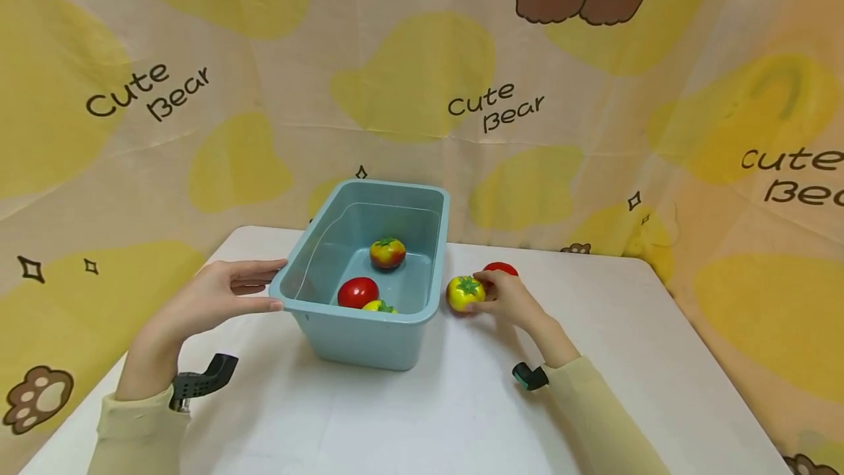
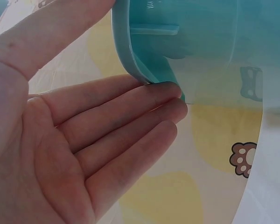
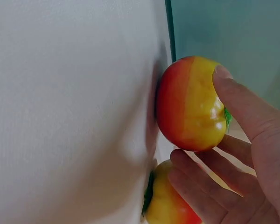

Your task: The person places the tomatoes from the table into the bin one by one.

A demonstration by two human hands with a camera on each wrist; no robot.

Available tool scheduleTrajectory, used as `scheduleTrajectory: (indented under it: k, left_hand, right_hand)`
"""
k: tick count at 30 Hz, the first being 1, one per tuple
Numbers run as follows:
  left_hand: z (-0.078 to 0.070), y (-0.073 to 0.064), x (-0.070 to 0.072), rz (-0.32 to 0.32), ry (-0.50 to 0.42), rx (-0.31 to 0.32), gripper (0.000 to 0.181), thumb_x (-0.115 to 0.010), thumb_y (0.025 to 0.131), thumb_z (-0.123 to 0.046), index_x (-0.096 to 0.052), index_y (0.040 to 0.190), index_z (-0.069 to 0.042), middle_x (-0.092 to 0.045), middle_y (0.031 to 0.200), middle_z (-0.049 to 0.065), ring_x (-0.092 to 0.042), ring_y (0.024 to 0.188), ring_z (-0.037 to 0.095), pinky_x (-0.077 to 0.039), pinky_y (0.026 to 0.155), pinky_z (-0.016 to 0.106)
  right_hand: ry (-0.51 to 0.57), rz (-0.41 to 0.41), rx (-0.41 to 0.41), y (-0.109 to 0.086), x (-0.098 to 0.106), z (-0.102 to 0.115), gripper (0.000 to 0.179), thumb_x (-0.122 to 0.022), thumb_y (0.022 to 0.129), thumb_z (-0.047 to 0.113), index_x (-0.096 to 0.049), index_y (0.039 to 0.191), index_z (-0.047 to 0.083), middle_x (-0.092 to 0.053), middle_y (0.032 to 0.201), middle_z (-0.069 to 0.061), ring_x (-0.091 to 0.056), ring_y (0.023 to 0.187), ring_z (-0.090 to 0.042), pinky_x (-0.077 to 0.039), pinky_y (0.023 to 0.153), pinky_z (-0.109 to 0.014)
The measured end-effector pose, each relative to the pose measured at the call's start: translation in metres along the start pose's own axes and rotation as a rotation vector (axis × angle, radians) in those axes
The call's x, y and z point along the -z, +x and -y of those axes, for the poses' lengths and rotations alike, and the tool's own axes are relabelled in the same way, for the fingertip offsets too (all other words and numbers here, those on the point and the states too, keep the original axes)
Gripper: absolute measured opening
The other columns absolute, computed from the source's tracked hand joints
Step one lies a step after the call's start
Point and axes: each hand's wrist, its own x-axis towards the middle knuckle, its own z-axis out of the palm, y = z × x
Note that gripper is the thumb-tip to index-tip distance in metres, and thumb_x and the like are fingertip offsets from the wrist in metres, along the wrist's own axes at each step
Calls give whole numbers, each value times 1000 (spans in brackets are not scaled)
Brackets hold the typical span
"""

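My right hand [image 1: 513, 300] grips a yellow-and-red toy tomato [image 1: 465, 294] on the table just right of the blue bin [image 1: 361, 339]. In the right wrist view the thumb presses on the upper side of that tomato [image 3: 189, 105], with the fingers around its lower side. A second toy tomato [image 1: 501, 268] lies behind the hand, partly hidden; its yellow-and-red side [image 3: 170, 198] shows under the fingers. At the bin's near left corner, my left hand [image 1: 214, 292] touches the rim with its thumb and nearly straight fingers, and the palm [image 2: 60, 154] faces its wrist camera.
Inside the bin lie a yellow-red tomato [image 1: 387, 253], a red one [image 1: 358, 292] and a yellow one [image 1: 379, 306] half hidden by the near wall. A white table [image 1: 461, 416] carries everything. Behind it hangs a patterned cloth [image 1: 389, 79].
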Motion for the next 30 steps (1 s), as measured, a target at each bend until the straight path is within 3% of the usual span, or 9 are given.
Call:
scheduleTrajectory:
  k: [5, 20, 30]
  left_hand:
    - [0, 0, -1, 1, -5, 2, 66, -76, 78, -42, -56, 134, -14, -61, 128, 6, -63, 111, 26, -56, 88, 28]
    - [0, -1, -1, -4, 16, 2, 65, -76, 78, -42, -56, 134, -15, -62, 128, 4, -63, 110, 25, -55, 87, 21]
    - [-2, 0, 0, 7, 13, 2, 66, -76, 78, -42, -55, 134, -13, -61, 129, 5, -64, 110, 25, -55, 85, 22]
  right_hand:
    - [-2, -4, -19, 0, -4, 3, 60, -83, 72, 31, -61, 123, 7, -63, 116, -8, -58, 102, -23, -55, 91, -39]
    - [99, -19, -5, 2, -10, 5, 58, -84, 71, 27, -58, 117, 5, -64, 112, -10, -60, 101, -25, -55, 92, -39]
    - [154, 13, -25, 3, -14, 2, 50, -81, 75, 13, -60, 119, 1, -66, 114, -14, -67, 96, -29, -58, 84, -35]
